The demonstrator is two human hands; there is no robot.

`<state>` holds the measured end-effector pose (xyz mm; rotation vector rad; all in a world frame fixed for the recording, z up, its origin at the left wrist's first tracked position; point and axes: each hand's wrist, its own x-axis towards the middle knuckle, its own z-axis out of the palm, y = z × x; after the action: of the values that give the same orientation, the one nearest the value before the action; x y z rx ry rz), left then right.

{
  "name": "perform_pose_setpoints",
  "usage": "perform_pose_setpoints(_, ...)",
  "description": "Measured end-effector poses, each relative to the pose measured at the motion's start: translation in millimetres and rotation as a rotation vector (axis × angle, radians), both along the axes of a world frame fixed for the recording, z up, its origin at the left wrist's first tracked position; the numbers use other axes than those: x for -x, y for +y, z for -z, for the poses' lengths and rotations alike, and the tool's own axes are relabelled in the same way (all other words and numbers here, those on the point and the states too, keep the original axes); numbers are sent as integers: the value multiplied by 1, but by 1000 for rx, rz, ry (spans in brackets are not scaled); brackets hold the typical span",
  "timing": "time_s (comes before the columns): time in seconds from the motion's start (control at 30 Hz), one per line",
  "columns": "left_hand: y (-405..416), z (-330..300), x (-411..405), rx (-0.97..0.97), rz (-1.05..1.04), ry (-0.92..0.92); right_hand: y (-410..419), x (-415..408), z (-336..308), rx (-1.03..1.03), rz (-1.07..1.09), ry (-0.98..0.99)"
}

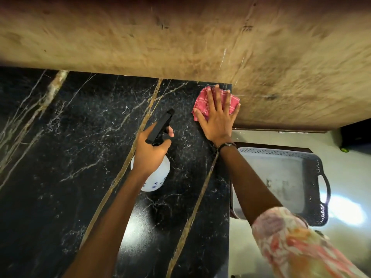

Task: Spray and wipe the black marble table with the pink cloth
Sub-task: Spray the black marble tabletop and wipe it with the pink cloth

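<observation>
1. Right hand (217, 117) flat, fingers spread wide, I press the pink cloth (214, 102) onto the black marble table (70, 157) at its one-o'clock corner.
2. Left hand (151, 150) grips the spray bottle (154, 177) — nozzle toward one o'clock.
3. At three o'clock — a grey basket (301, 177).

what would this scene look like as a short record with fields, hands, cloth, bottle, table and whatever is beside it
left hand: grips the neck of the spray bottle, a finger at the trigger
spray bottle: white body, black spray head, held over the table
right hand: fingers spread flat, pressing on the pink cloth
pink cloth: checked, at the table's far right corner, beside the wall
table: black marble with pale and gold veins
basket: grey plastic, lower than the table, off its right edge
</observation>
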<state>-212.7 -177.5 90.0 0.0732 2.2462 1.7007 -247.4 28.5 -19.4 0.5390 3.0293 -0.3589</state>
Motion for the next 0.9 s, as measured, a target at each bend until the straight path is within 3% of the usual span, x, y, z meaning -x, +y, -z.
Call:
perform_pose_setpoints(0.3,-4,3,-1,-33,-37,23,4,85,-4,14,-48,-36)
perform_pose_setpoints(0.4,-3,3,-2,-46,-35,22,12,79,0,-47,-34,51)
perform_pose_setpoints(0.5,-4,1,-3,-58,-47,21,36,77,4,-54,159,54)
perform_pose_setpoints(0.6,-5,2,-2,-58,-46,23,55,73,4,62,335,35)
perform_pose_setpoints(0.9,-5,4,-3,-40,-58,3,15,-11,11,-5,171,78)
